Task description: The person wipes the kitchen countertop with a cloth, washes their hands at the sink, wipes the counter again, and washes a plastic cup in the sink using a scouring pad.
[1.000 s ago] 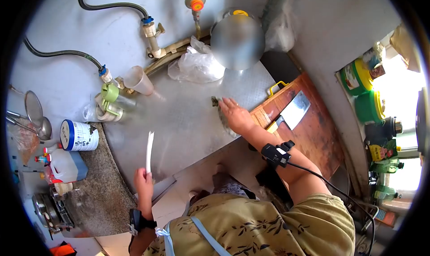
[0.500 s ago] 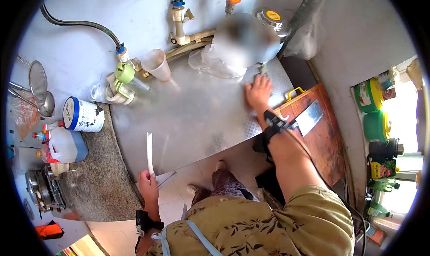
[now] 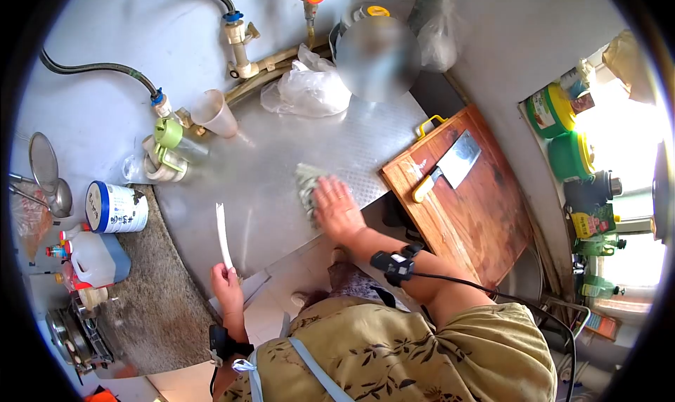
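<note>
we have our right hand [image 3: 339,208] spread palm down over the cloth [image 3: 307,182] on the steel top [image 3: 260,177]. the cloth lies partly under the fingers and pokes out past the fingertips and along the side that faces our left hand [image 3: 227,289]. those fingers are stretched out and nearly together, pressing on the cloth rather than closing round it. we cannot tell how much of it is hidden under them, nor how the thumb lies.

in our left hand we hold a white stalk [image 3: 223,233] by its lower end, the fingers curled and clamped on it. the rest of it stands out beyond the fingertips, over the steel top, its tip pointing toward the wall. the stalk and the cloth are well apart.

beyond our right forearm we see the board [image 3: 485,222], with the knife [image 3: 458,161] flat on it, its handle toward our right hand and its blade pointing away. at the wall side of the steel top are a plastic bag [image 3: 309,92], a cup [image 3: 215,114] and a green-lidded bottle [image 3: 179,143]. to our left, the tub [image 3: 116,207] and the jug [image 3: 100,259] are on the stone counter [image 3: 151,300].
</note>
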Demonstrator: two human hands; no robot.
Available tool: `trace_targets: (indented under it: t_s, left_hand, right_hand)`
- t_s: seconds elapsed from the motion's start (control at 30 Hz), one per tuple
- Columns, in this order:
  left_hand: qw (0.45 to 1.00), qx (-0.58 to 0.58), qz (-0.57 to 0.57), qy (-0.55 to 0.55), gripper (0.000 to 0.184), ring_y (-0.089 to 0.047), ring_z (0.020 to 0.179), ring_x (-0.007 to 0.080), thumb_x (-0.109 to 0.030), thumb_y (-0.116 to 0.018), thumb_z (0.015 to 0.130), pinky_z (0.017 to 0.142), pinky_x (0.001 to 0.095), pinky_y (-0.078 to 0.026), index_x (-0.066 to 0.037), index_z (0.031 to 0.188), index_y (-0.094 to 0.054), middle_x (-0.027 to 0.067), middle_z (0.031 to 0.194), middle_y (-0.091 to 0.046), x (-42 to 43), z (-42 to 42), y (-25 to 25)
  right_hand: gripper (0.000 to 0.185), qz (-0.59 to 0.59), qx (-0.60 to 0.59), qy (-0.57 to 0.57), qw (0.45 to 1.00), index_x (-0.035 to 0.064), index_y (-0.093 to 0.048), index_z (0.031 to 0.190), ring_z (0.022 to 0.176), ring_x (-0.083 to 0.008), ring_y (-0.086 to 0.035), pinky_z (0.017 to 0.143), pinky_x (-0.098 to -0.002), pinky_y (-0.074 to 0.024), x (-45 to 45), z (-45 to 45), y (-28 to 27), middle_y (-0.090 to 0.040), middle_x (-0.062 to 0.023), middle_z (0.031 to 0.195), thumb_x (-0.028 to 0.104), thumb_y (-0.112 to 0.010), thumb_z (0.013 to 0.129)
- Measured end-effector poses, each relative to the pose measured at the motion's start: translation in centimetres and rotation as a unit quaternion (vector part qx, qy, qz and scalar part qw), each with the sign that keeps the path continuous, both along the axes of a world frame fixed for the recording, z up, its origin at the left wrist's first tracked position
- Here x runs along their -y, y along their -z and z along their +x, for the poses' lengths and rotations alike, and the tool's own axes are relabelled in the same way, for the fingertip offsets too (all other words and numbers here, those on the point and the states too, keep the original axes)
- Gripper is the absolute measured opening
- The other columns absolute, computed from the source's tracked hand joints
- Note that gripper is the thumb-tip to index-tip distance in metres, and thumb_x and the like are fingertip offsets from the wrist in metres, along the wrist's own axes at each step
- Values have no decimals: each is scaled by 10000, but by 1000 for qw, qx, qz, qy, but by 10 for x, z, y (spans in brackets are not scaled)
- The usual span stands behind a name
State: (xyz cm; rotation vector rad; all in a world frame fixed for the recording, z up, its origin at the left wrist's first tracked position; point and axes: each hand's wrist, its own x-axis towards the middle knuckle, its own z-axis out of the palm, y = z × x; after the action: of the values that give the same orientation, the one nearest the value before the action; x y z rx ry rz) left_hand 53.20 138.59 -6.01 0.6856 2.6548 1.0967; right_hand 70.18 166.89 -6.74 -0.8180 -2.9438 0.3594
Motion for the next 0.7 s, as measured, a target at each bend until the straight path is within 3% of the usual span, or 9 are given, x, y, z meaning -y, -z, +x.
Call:
trace_targets:
  t_s: [0.13, 0.2, 0.3, 0.33, 0.4, 0.47, 0.53, 0.7]
  left_hand:
    - [1000, 20, 13, 4, 122, -484, 690, 213, -64, -559, 809, 636, 328, -413, 13, 886, -504, 103, 789, -485, 0, 2, -6]
    - [1000, 28, -5, 4, 118, -496, 665, 140, -65, -560, 818, 612, 280, -425, 7, 905, -524, 61, 797, -529, 6, 1, 3]
    - [1000, 3, 24, 11, 119, -493, 666, 134, -61, -554, 823, 610, 276, -423, 10, 912, -521, 61, 788, -529, 9, 5, 3]
    - [1000, 3, 21, 10, 119, -493, 666, 134, -61, -554, 823, 610, 276, -423, 10, 912, -521, 61, 788, -529, 10, 7, 0]
    - [999, 26, 38, -2, 119, -479, 700, 221, -36, -558, 790, 646, 338, -404, 14, 884, -504, 103, 795, -489, 7, 7, -4]
    - [999, 32, 42, -3, 118, -477, 700, 226, -34, -559, 789, 646, 340, -403, 14, 882, -504, 102, 790, -489, 8, 6, -6]
    - [998, 34, 48, -11, 117, -476, 699, 230, -32, -559, 788, 645, 342, -401, 14, 880, -505, 101, 784, -489, 13, 4, -4]
    - [997, 49, 51, -7, 116, -478, 690, 222, -35, -560, 793, 643, 333, -403, 14, 882, -506, 99, 770, -492, 18, 4, -4]
  right_hand:
    - [549, 15, -19, 203, 979, -32, -341, 1305, 1293, -443, -198, 1064, -487, -173, -57, -3, 10, -234, -250, 1399, 271, -440, 857]
    - [569, 14, 6, 273, 962, -21, -325, 1315, 1299, -443, -180, 1062, -489, -167, -82, -16, 13, -221, -258, 1402, 249, -476, 838]
    - [565, 14, -29, 336, 941, -22, -331, 1302, 1291, -454, -178, 1062, -497, -163, -99, -30, 14, -225, -274, 1390, 261, -486, 838]
    - [565, 11, -27, 335, 942, -22, -331, 1302, 1291, -454, -178, 1062, -497, -163, -92, -27, 17, -225, -274, 1390, 261, -486, 838]
    - [567, 40, -92, 283, 954, -28, -338, 1296, 1290, -454, -181, 1060, -499, -179, -73, -14, 16, -224, -278, 1387, 253, -509, 833]
    - [559, 4, -105, 239, 965, -41, -355, 1277, 1277, -441, -225, 1046, -495, -223, -44, 7, 10, -241, -260, 1386, 219, -536, 816]
    - [523, 8, -123, 170, 978, -39, -400, 1244, 1275, -429, -241, 1052, -489, -214, -14, 30, 10, -274, -246, 1372, 176, -547, 790]
    - [492, -15, -74, 126, 989, -26, -420, 1242, 1292, -390, -234, 1072, -472, -189, 17, 25, 9, -315, -199, 1367, 132, -524, 787]
